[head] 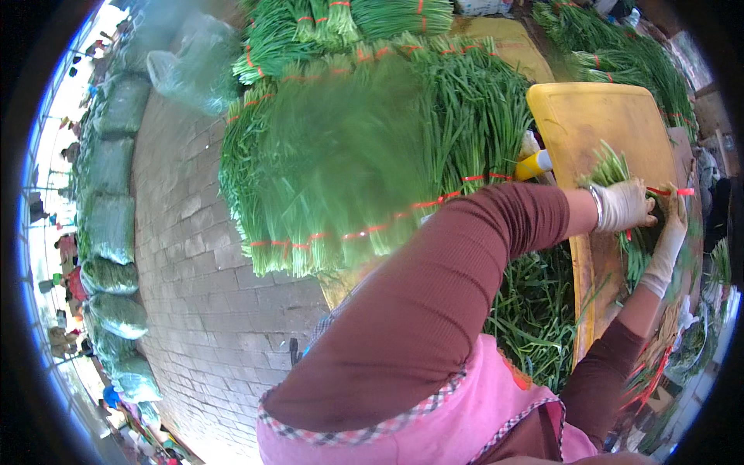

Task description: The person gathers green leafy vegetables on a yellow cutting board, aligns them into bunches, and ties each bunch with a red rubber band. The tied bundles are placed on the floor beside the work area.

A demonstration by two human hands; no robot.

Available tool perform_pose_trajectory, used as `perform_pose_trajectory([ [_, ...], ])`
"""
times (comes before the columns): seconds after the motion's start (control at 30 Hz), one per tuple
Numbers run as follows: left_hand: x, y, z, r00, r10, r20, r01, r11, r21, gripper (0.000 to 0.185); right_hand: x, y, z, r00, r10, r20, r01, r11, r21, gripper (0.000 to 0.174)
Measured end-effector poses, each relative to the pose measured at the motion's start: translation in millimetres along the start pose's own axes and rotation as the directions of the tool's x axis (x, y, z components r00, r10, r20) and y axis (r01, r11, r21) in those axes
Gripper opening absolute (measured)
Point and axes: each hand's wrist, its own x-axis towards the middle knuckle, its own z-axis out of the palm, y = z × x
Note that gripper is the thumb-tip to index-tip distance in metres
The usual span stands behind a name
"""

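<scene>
My left hand (625,204), in a pale glove, grips a bunch of long, chive-like greens (609,168) over the yellow board (604,125). The cut stalks point up-left and the leaves hang below the hand. My right hand (669,238), gloved too, is just to the right, its fingertips on a red tie strip (677,191) that runs across to the bunch. A red end also shows below my left hand. The fingers partly hide the strip's path around the stalks.
Tied bunches of greens (476,110) are stacked left of the board. Loose leaves (532,308) lie below it, and a yellow cylinder (532,165) sits at its left edge. Red strips (654,378) are at lower right. Wrapped bales (110,168) line the paved floor (192,232).
</scene>
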Motion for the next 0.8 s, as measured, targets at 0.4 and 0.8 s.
perform_pose_trajectory([
  [0.4, -46.4, -40.4, 2.9, 0.993, 0.05, -0.11, -0.016, 0.956, 0.294, 0.066, -80.3, -37.8, 55.7, 1.0, -0.009, 0.029, 0.015, 0.973, -0.232, 0.028],
  [0.8, -35.8, -26.0, -42.5, 0.947, -0.218, 0.236, 0.204, 0.975, 0.084, 0.062, 10.4, -51.2, 72.0, 1.0, -0.012, -0.02, 0.006, 0.951, -0.309, 0.02],
])
